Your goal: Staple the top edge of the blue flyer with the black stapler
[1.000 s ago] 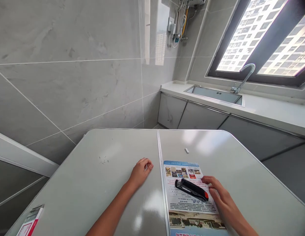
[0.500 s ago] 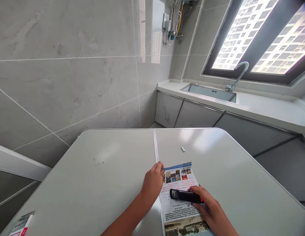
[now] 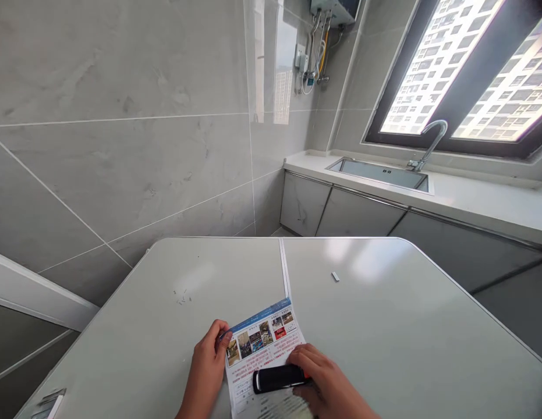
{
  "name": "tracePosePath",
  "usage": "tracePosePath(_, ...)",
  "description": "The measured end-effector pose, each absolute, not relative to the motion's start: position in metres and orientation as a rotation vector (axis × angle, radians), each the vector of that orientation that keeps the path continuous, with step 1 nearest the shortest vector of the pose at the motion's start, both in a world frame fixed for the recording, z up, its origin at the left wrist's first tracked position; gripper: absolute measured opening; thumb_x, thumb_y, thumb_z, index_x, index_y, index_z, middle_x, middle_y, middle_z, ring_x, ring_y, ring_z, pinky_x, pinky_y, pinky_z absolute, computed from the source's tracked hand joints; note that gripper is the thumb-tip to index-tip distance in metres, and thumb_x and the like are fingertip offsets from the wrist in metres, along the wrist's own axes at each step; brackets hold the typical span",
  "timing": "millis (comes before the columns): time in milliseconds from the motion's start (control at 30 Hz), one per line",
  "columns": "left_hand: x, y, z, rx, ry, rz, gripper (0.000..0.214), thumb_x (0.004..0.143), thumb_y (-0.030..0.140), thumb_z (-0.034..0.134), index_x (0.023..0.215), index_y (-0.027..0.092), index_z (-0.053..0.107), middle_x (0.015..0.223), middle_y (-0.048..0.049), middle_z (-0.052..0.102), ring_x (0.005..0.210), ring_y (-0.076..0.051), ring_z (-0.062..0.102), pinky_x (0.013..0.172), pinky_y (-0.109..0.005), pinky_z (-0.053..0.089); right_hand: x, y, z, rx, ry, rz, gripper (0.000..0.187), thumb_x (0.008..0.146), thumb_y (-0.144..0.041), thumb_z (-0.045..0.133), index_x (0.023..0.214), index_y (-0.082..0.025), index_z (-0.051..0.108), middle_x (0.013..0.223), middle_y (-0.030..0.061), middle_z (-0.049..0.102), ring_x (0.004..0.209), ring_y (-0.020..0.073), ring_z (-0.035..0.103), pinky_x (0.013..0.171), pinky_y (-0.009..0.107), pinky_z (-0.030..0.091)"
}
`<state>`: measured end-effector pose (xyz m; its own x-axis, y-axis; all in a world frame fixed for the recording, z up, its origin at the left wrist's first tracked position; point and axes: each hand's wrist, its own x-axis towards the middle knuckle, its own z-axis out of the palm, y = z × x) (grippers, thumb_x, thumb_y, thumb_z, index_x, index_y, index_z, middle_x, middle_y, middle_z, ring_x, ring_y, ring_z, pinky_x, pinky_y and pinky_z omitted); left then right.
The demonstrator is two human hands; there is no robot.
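A printed leaflet (image 3: 262,355) with a blue band, small photos and red and black text lies tilted near the table's front edge. My left hand (image 3: 209,355) pinches its upper left corner between thumb and fingers. Across the leaflet's middle rests a black stapler (image 3: 277,378) with a bit of red at its right end. My right hand (image 3: 325,381) is closed around that right end, over the leaflet's right edge. The lower part of the leaflet runs out of view and is partly hidden by my right hand.
On the pale table (image 3: 384,326) lie a short strip of staples (image 3: 335,277) and several loose staples (image 3: 182,297). A small box (image 3: 50,404) sits at the left front edge, partly cut off. Behind stand a counter with a sink (image 3: 379,173) and a tap (image 3: 432,145).
Both hands have moved left and toward me, bringing the leaflet and stapler along. The leaflet has turned so that its top edge slopes more. The view has tilted slightly up.
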<state>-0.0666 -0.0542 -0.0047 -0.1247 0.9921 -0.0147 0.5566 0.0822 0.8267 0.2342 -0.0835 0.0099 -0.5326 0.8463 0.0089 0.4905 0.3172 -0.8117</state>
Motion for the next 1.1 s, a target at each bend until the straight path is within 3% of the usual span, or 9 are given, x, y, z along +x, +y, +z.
tracePosePath(133,-0.109,-0.024,-0.004,1.667,1.854,0.832,0.024,0.094,0.044,0.051,0.087,0.023,0.06,0.081,-0.001,0.066,0.073,-0.02,0.06,0.071,-0.029,0.045,0.191,-0.068,0.015,-1.15,-2.21,1.105,0.038,0.074,-0.01,0.069,0.109,-0.026,0.063,0.119,0.0044,0.069,0.117,0.0257,0.057,0.099,0.035,0.046)
tracePosePath(267,-0.142,0.008,-0.004,1.891,1.864,0.666,0.013,0.087,0.03,0.056,0.081,0.021,0.064,0.09,-0.0058,0.067,0.09,-0.026,0.061,0.082,-0.035,0.047,0.16,-0.055,0.009,-1.123,-2.314,1.039,0.039,0.074,-0.016,0.073,0.11,-0.024,0.061,0.122,0.0054,0.067,0.116,0.0266,0.055,0.101,0.037,0.044)
tracePosePath(433,-0.149,0.032,0.002,2.17,1.739,0.442,0.018,0.082,0.019,0.062,0.099,0.023,0.068,0.103,-0.0056,0.065,0.099,-0.027,0.059,0.088,-0.038,0.046,0.141,-0.052,0.005,-1.103,-2.408,0.923,0.037,0.074,-0.022,0.078,0.107,-0.023,0.062,0.113,0.0058,0.067,0.106,0.0268,0.056,0.094,0.039,0.046)
tracePosePath(533,-0.123,0.04,0.006,2.334,1.704,0.512,0.026,0.087,0.017,0.06,0.112,0.023,0.066,0.116,-0.0073,0.063,0.111,-0.028,0.057,0.095,-0.042,0.044,0.152,-0.049,0.009,-1.03,-2.325,0.965,0.048,0.073,-0.033,0.085,0.115,-0.025,0.061,0.117,0.0057,0.067,0.107,0.0266,0.057,0.092,0.038,0.048)
tracePosePath(600,-0.099,0.045,0.004,2.421,1.51,0.557,0.02,0.096,0.017,0.053,0.109,0.023,0.067,0.116,-0.0072,0.064,0.111,-0.026,0.058,0.096,-0.041,0.044,0.175,-0.039,0.012,-1.08,-2.153,0.94,0.038,0.084,-0.034,0.077,0.117,-0.026,0.061,0.117,0.0069,0.066,0.109,0.0257,0.059,0.092,0.037,0.049)
tracePosePath(667,-0.076,0.048,-0.001,2.485,1.348,0.57,0.024,0.1,0.014,0.047,0.11,0.023,0.067,0.113,-0.0067,0.065,0.107,-0.023,0.059,0.095,-0.039,0.045,0.21,-0.02,0.011,-1.257,-1.952,0.762,0.009,0.097,-0.028,0.058,0.105,-0.024,0.062,0.106,0.0077,0.067,0.101,0.0244,0.061,0.089,0.039,0.05)
tracePosePath(767,-0.056,0.053,-0.011,2.532,1.249,0.575,0.027,0.103,0.015,0.046,0.118,0.023,0.067,0.116,-0.0073,0.065,0.107,-0.023,0.058,0.094,-0.039,0.045,0.272,0.015,0.001,-1.54,-1.76,0.387,0.012,0.097,-0.03,0.051,0.094,-0.024,0.061,0.095,0.0068,0.066,0.093,0.0262,0.06,0.082,0.041,0.049)
tracePosePath(933,-0.05,0.051,-0.019,2.641,1.311,0.427,0.056,0.097,0.005,0.048,0.145,0.031,0.056,0.127,-0.0081,0.061,0.115,-0.025,0.054,0.097,-0.04,0.041,0.329,0.05,-0.024,-1.731,-1.635,0.012,0.018,0.094,-0.033,0.05,0.1,-0.023,0.064,0.106,0.0108,0.067,0.103,0.0307,0.057,0.082,0.043,0.049)
tracePosePath(1100,-0.047,0.048,-0.015,2.691,1.318,0.245,0.081,0.088,-0.006,0.047,0.153,0.042,0.048,0.133,-0.0074,0.056,0.119,-0.025,0.05,0.098,-0.041,0.037,0.329,0.055,-0.042,-1.816,-1.73,-0.052,0.024,0.094,-0.036,0.051,0.109,-0.023,0.065,0.113,0.0124,0.064,0.105,0.0317,0.056,0.086,0.045,0.049)
